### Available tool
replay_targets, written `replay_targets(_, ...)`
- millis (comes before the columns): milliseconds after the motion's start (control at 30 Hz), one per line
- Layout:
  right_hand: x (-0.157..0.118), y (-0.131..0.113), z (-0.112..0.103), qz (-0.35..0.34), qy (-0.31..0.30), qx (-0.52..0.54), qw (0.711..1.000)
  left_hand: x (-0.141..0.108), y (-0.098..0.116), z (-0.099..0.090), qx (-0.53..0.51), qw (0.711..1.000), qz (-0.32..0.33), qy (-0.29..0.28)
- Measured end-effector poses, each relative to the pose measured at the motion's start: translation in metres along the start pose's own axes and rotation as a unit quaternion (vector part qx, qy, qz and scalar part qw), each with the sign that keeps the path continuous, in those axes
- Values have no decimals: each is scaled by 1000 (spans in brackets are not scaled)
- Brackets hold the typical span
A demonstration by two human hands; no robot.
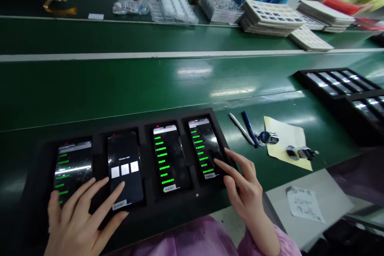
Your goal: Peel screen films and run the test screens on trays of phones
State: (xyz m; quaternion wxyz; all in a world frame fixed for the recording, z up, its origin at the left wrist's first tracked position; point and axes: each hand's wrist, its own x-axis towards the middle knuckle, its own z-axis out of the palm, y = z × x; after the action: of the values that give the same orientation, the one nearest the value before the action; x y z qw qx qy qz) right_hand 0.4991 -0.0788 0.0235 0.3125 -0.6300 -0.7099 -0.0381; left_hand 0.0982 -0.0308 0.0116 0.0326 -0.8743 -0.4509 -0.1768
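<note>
Left hand (79,220) relaxed, fingers spread, tips on glossy second phone (126,160), nothing grasped. Right hand (244,186) likewise unclenched, fingertips on glass of fourth phone (205,148). Phones sit in rectangular recesses of black foam tray (196,195). Two pens (243,130) lie at 12 o'clock from right hand on green belt (120,92).

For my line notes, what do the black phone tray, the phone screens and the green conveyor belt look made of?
The black phone tray looks like matte foam: dull, with soft-cut pockets. The phone screens look like glossy glass, showing sharp glare. The green conveyor belt seems smooth PVC or rubber, with a soft sheen; I can't tell which.
</note>
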Motion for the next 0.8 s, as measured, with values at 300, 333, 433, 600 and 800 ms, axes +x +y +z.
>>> replay_targets(300, 4, 3, 8, 37, 47, -45, 997, 5, 1, -3, 11, 1000, 10, 2)
replay_targets(333, 3, 2, 7, 43, 63, -37, 996, 5, 2, -4, 10, 1000, 10, 2)
replay_targets(433, 0, 1, 7, 37, 61, -22, 997, 6, 3, -5, 5, 1000, 9, 6)
replay_targets(600, 0, -3, 8, 16, 46, -2, 999, 6, 2, -5, 8, 1000, 6, -4)
replay_targets(800, 0, -6, 7, -2, 24, 12, 1000, 7, 2, -6, 19, 1000, 7, -1)
